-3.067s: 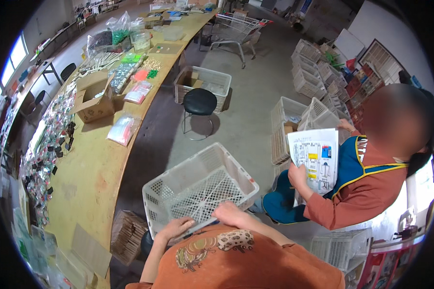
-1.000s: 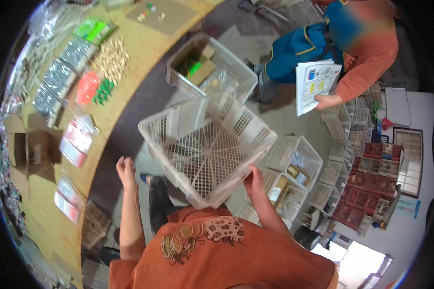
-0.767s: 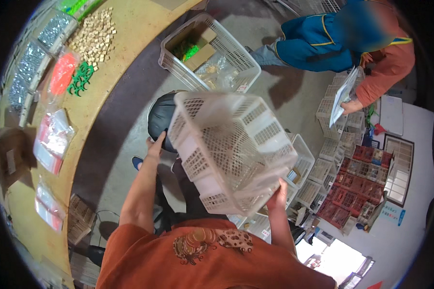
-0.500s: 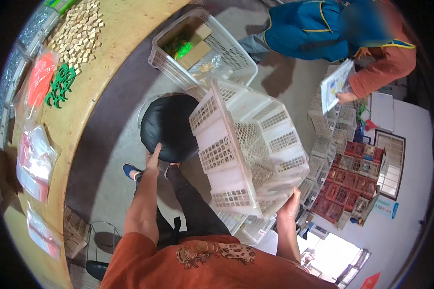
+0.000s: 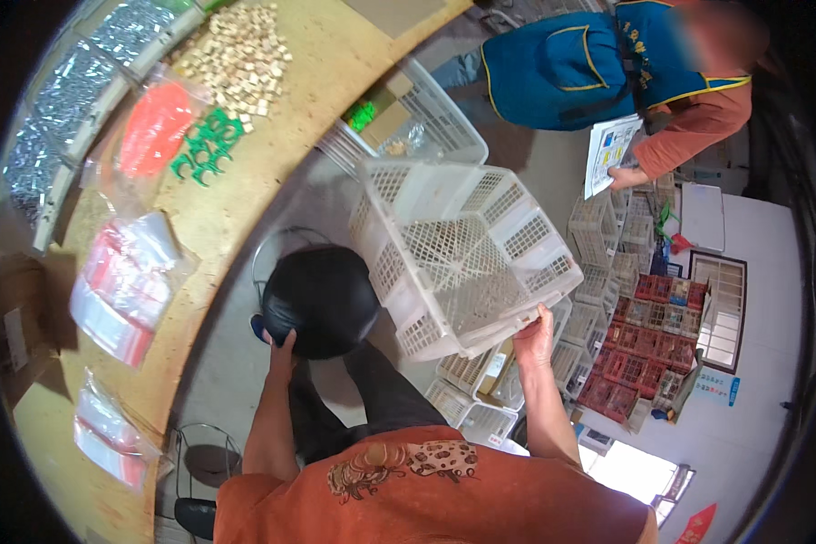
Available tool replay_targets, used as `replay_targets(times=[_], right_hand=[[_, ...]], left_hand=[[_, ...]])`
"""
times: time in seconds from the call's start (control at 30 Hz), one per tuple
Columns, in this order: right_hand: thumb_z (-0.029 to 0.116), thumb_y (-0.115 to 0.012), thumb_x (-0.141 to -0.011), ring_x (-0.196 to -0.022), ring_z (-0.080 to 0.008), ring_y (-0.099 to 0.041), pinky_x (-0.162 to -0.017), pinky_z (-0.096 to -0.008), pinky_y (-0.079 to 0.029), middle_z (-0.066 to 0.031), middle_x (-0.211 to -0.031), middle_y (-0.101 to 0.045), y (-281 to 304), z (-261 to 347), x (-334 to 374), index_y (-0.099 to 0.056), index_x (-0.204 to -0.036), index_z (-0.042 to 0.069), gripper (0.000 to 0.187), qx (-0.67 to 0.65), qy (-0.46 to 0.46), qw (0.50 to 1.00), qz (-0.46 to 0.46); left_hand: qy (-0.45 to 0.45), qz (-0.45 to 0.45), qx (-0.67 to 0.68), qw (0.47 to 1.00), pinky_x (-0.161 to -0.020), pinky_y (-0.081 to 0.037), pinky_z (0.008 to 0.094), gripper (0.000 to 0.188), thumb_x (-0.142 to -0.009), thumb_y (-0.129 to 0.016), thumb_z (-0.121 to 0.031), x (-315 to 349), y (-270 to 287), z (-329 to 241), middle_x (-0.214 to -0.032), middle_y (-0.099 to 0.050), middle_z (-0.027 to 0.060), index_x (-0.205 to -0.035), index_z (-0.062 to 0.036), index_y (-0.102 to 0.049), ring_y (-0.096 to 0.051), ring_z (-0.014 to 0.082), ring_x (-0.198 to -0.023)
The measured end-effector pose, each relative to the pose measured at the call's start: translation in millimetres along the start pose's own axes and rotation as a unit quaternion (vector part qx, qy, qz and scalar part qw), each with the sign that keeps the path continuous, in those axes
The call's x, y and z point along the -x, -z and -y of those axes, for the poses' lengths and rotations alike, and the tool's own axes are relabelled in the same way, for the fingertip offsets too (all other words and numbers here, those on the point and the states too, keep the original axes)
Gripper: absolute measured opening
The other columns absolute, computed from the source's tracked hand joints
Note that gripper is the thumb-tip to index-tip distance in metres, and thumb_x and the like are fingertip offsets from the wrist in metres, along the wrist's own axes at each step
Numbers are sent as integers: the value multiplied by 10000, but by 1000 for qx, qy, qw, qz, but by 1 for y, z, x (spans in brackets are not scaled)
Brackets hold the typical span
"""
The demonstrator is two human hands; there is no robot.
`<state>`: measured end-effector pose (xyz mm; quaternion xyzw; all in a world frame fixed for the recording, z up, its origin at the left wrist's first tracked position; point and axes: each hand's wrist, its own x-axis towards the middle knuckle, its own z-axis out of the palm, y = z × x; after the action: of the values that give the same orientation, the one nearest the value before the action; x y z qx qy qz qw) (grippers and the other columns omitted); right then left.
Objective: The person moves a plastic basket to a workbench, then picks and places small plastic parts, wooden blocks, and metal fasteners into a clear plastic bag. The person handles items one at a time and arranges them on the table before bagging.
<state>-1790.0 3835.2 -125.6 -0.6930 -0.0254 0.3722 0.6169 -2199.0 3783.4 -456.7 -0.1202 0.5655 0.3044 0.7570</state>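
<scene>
My right hand [image 5: 535, 339] grips the near right rim of a white plastic crate [image 5: 399, 263] with lattice sides. Held in the air in front of me, the crate is tilted so its bare inside shows. My left hand [image 5: 283, 352] is closed on the near edge of a round stool with a black padded seat [image 5: 322, 299]. The thumb lies against the seat; the other fingers are mostly hidden. The stool stands left of the crate, which partly hides another white crate [image 5: 467, 127] behind it.
On the left, the worktable [image 5: 218, 218] bears wooden cubes [image 5: 240, 59], green curved pieces [image 5: 210, 145], an orange bag [image 5: 157, 127] and clear plastic bags [image 5: 127, 281]. A co-worker in a blue apron [image 5: 553, 72] holds papers [image 5: 610, 154]. Crates [image 5: 644, 335] are stacked at right.
The crate has turned so more of its bottom shows. My view has shifted toward the table, and the stool appears lower in it. Both hands keep their holds; the co-worker's papers have lowered slightly.
</scene>
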Motion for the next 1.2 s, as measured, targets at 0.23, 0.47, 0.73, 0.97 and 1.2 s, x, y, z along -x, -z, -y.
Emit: replay_targets(times=[0.23,0.47,0.73,0.97,1.2], right_hand=[[243,-665,-880,-487,-167,-554,-508,-329,-505,-17,-588,-534,-36,4,34,-560,-764,99,213,59,42,997,34],[257,-674,-863,-491,-169,-556,-492,-310,-478,-50,-593,-569,-97,-1,26,-550,-715,92,254,122,55,989,61],[282,-676,-870,-504,-170,-611,-491,-278,-490,-66,-610,-619,-110,-60,-4,-629,-819,54,239,123,54,989,64],[293,-696,-852,-524,-198,-614,-493,-297,-499,-82,-619,-607,-114,-59,-2,-597,-812,56,260,106,19,994,33],[270,-685,-856,-515,-187,-567,-493,-311,-482,-63,-602,-554,-122,-20,10,-559,-774,71,249,70,39,997,17]], left_hand=[[-601,-40,-403,689,-854,-500,357,218,-824,-606,41,195,-86,-120,-1047,-642,115,-1025,-41,-629,-624,283,-959],[-690,-89,-564,445,-995,-394,429,491,-765,-637,0,235,-172,-241,-1307,-534,114,-1243,-64,-545,-500,301,-1217],[-654,-101,-648,377,-1014,-369,426,528,-781,-572,-6,211,-169,-257,-1364,-496,105,-1301,-74,-515,-469,294,-1250],[-648,-85,-639,406,-1013,-361,424,515,-787,-574,1,213,-174,-258,-1352,-502,98,-1292,-82,-516,-459,288,-1270],[-667,-65,-607,428,-1008,-371,425,546,-773,-586,12,214,-177,-259,-1355,-503,91,-1305,-87,-515,-460,284,-1273]])
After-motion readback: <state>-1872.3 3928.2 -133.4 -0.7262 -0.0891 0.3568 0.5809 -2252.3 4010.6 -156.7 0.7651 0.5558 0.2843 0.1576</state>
